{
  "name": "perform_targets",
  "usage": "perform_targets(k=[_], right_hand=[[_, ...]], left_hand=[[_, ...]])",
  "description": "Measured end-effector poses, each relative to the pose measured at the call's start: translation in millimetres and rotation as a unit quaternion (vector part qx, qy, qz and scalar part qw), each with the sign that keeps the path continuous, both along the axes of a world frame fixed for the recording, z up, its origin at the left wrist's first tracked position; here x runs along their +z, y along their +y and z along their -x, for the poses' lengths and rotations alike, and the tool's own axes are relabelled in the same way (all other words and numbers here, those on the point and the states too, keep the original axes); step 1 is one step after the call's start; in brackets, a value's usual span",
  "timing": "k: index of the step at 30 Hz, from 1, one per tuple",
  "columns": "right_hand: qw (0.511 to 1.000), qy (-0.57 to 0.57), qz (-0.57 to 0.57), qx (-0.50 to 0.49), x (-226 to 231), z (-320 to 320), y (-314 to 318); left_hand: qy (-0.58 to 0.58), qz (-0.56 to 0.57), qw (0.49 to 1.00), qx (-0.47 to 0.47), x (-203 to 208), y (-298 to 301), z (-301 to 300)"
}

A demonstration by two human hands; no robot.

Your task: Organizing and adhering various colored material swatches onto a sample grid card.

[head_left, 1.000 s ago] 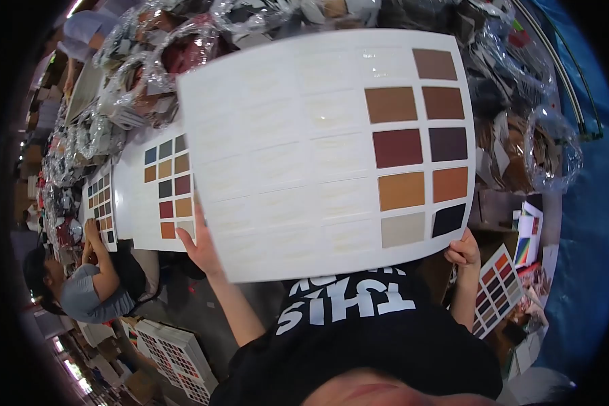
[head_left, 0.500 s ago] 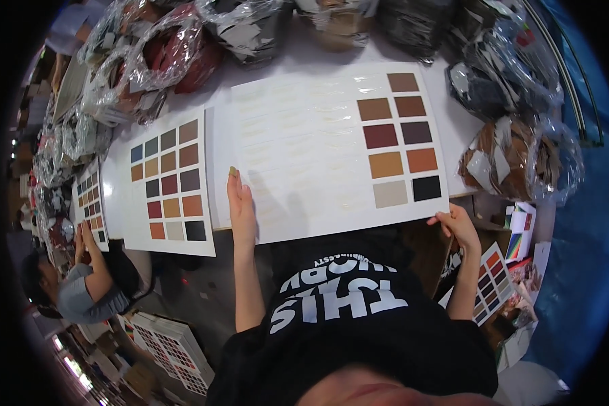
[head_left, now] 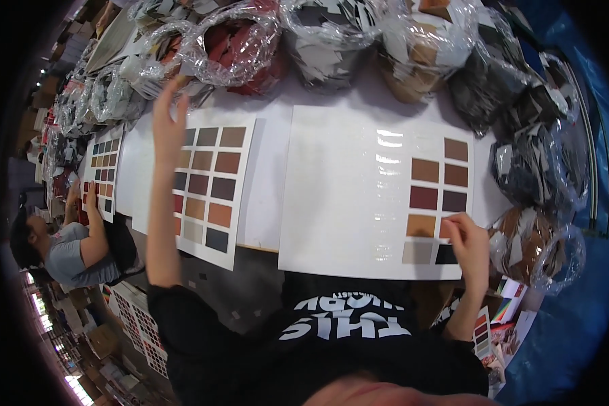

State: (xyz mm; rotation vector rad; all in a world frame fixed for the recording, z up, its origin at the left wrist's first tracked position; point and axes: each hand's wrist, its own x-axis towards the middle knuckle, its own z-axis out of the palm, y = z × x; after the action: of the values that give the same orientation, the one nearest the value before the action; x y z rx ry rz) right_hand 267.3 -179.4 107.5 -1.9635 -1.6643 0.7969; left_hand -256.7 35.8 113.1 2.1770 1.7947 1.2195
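Note:
A large white sample board lies before me, with two columns of coloured swatches at its right side and glossy clear strips beside them. My right hand is over the lower right swatches, its fingers bent together near the orange one and partly covering it. Whether they pinch anything is hidden. My left hand is stretched out to the far left, open, above a second swatch board. A yellowish patch shows at one fingertip. Its fingertips are nearest a clear plastic bag of orange-brown pieces; I cannot tell whether they touch.
Plastic bags of swatch pieces line the table's back, among them a red bag, a grey bag and a brown bag at right. A co-worker sits at left by another swatch board. Printed boards stand at lower left.
My left hand has left the board's left edge and reached far left toward the bags. My right hand has moved from the lower right edge onto the swatches. The view has shifted.

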Motion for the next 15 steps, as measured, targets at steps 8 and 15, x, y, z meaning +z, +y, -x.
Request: perform_targets(k=[8,15], right_hand=[[0.957,0.078,-0.094,0.263,22,116,129],[0.886,0.060,-0.306,0.344,13,209,249]], left_hand=[[0.182,0.168,0.966,0.070,0,188,145],[0.203,0.206,0.955,0.067,-71,235,241]])
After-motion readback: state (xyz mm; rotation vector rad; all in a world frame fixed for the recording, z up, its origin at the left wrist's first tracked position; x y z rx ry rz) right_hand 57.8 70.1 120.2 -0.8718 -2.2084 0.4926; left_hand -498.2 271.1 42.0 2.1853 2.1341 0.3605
